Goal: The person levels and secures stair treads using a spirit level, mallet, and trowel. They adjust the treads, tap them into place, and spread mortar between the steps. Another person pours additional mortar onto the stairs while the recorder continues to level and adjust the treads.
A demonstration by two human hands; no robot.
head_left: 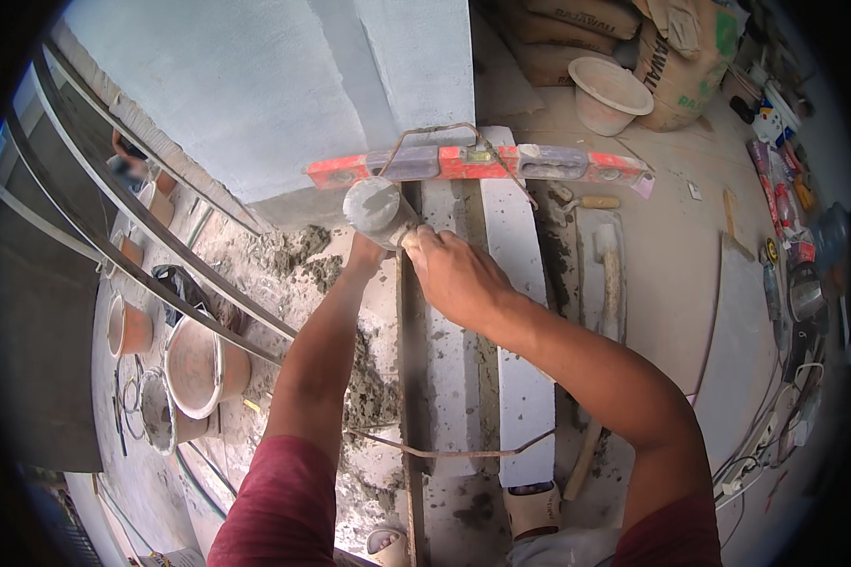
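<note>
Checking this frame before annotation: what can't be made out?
All in the head view:
Left hand: fingers hidden behind the grey cylindrical thing, so its grip is unclear.
Right hand: palm hidden by the back of the hand.
Distant person: too small and blurred for detail.
Brown sacks: topmost cut off by the upper edge.

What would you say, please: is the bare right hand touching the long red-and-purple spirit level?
Apart: the head view shows a clear gap between the right hand and the red-and-purple spirit level beyond it.
</note>
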